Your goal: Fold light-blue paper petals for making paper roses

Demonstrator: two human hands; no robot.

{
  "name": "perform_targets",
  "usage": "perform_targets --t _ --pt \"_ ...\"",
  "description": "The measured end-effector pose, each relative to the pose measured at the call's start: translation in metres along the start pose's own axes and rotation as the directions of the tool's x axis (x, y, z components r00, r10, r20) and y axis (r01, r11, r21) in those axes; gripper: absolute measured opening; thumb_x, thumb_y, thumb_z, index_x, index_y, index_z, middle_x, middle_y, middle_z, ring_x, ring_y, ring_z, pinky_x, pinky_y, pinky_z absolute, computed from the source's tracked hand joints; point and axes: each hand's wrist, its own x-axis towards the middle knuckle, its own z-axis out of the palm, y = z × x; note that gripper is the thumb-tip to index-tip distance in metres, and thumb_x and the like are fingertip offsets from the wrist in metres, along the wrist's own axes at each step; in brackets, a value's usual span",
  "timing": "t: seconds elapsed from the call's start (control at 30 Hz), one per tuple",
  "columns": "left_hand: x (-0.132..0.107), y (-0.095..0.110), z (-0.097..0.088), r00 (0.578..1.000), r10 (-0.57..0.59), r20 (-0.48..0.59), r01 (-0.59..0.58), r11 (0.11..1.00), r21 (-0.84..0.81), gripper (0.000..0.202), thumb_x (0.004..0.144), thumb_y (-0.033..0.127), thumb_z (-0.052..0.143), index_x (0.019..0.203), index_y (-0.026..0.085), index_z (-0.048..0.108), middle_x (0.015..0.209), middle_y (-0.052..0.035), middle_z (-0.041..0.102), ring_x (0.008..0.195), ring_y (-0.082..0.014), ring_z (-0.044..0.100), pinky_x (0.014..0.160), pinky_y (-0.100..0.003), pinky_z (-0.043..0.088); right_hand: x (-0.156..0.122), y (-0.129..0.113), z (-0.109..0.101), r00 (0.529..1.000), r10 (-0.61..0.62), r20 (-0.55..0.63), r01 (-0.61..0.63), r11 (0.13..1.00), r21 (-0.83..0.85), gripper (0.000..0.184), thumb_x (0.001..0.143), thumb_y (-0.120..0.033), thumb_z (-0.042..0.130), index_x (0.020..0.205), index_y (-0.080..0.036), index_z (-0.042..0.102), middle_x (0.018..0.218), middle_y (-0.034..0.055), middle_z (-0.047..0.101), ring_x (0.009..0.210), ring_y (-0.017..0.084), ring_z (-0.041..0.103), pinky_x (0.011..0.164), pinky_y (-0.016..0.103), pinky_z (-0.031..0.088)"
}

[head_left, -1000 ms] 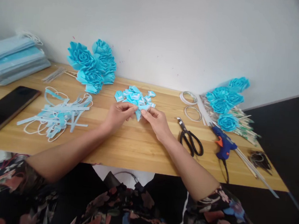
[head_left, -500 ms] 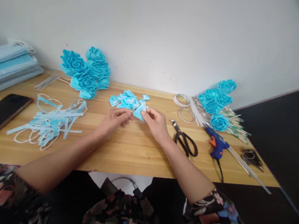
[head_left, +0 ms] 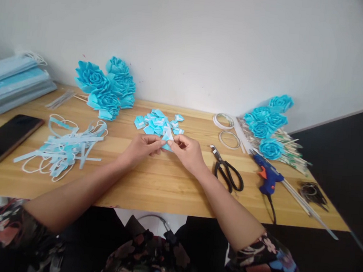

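Observation:
Between my two hands is a small folded piece of light blue fabric (head_left: 167, 137) with a white strip on its upper part. My left hand (head_left: 144, 148) pinches its left side between thumb and fingers. On the right side, the thumb and fingers of my right hand (head_left: 187, 153) are closed on the same piece. My fingertips hide part of its lower edge. Just behind the hands lies a pile of similar folded blue pieces (head_left: 154, 120), several with white strips on them.
Black-handled scissors (head_left: 229, 170), a blue glue gun (head_left: 270, 178), tape rolls (head_left: 224, 121) and blue fabric roses (head_left: 270, 149) lie to the right. On the left are cut strips and ear loops (head_left: 68, 146), a phone (head_left: 5, 142), packed face masks (head_left: 16, 81) and larger blue flowers (head_left: 107, 86).
Both hands have come closer together on the folded piece, the left thumb now pressing on its front. The piece has turned, its white-stripped tip pointing up. The view has shifted slightly.

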Motion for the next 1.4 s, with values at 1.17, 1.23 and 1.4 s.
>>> perform_targets --t 1.17,1.23,1.4 --pt "-0.0014 0.0039 0.0011 0.999 0.039 -0.010 -0.039 0.999 -0.016 0.029 0.071 0.044 0.071 0.063 0.016 0.065 0.060 -0.0006 0.065 0.051 -0.0078 0.049 0.053 -0.020 0.041 0.0058 0.0038 -0.0040 0.992 0.121 -0.022 -0.105 0.925 0.366 0.033 0.082 -0.053 0.058 0.086 -0.020 0.062 0.074 -0.0004 0.061 0.066 0.012 0.055 0.064 0.026 0.046" --pt "-0.0008 0.0041 0.0010 0.997 0.051 -0.055 -0.054 0.998 -0.044 0.029 0.071 0.043 0.072 0.063 0.016 0.065 0.060 -0.0006 0.064 0.051 -0.0076 0.048 0.053 -0.020 0.041 0.0055 0.0024 -0.0050 0.993 0.117 -0.028 -0.097 0.919 0.382 0.033 0.083 -0.053 0.057 0.085 -0.020 0.061 0.077 0.0006 0.062 0.068 0.012 0.057 0.066 0.026 0.047" --pt "-0.0002 0.0042 0.0010 0.992 0.065 -0.105 -0.072 0.995 -0.068 0.028 0.071 0.041 0.073 0.063 0.015 0.066 0.059 -0.0008 0.063 0.051 -0.0076 0.047 0.053 -0.021 0.040 0.0027 -0.0017 -0.0055 0.999 0.045 -0.028 -0.035 0.956 0.292 0.024 0.084 -0.043 0.058 0.081 -0.020 0.060 0.079 0.0001 0.062 0.073 0.012 0.057 0.070 0.026 0.045"
